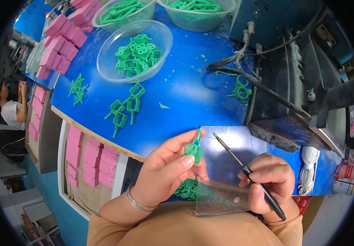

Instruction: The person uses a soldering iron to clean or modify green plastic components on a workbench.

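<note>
My left hand (166, 166) pinches a small green openwork piece (193, 151) between thumb and fingers, its thin stem pointing up. In my right hand (269, 180) is a slim pen-like tool (229, 150) with a black handle and a brass-coloured metal shaft. The tool's fine tip points up and left, beside the green piece and apart from it. Below both hands lies a clear flat sheet (222, 201) at the table edge. Loose green openwork pieces (132, 104) with stems lie on the blue table (177, 90), ahead and to the left.
A clear bowl (103, 61) holds more green pieces; two tubs (201, 24) behind contain green strips. Dark equipment (296, 82) with cables (263, 84) stands at right, near a white cord bundle (308, 170). Pink blocks (64, 41) are stacked at left. A person (14, 104) sits far left.
</note>
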A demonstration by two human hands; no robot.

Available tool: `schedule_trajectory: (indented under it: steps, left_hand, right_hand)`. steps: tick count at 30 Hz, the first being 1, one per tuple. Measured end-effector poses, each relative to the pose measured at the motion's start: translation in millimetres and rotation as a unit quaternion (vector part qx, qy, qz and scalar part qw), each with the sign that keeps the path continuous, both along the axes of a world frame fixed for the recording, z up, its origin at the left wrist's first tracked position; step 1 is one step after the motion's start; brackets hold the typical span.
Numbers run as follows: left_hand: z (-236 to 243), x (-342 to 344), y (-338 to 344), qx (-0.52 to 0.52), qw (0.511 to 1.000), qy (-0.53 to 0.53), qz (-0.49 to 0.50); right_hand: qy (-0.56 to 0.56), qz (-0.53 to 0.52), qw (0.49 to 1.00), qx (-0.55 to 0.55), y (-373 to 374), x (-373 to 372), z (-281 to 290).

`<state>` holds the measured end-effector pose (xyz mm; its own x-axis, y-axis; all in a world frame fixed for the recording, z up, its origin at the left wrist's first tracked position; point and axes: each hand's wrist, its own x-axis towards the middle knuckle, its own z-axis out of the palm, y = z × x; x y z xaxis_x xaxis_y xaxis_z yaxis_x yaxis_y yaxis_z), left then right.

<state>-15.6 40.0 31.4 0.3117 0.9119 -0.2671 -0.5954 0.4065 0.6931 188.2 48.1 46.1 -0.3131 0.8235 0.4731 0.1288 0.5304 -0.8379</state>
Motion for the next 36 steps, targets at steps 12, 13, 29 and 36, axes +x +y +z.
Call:
schedule_trajectory:
  steps: [12,13,29,36]
  left_hand:
    - [-7.4,-4.6,-1.2,0.021,1.000,0.000,-0.019]
    - [-7.9,-4.3,-1.2,0.018,1.000,-0.001,-0.019]
    - [-6.9,-1.6,-1.7,0.011,1.000,-0.011,-0.002]
    - [-6.2,-1.2,-2.1,0.004,1.000,-0.010,0.001]
  right_hand:
    - [-0.020,0.065,0.996,0.052,7.0,4.7,2.2]
    - [-0.015,0.064,0.997,0.051,6.9,4.2,1.8]
    - [-0.031,0.058,0.996,0.056,7.1,0.6,-0.2]
    - [-0.027,0.047,0.997,0.050,6.0,-1.2,-1.0]
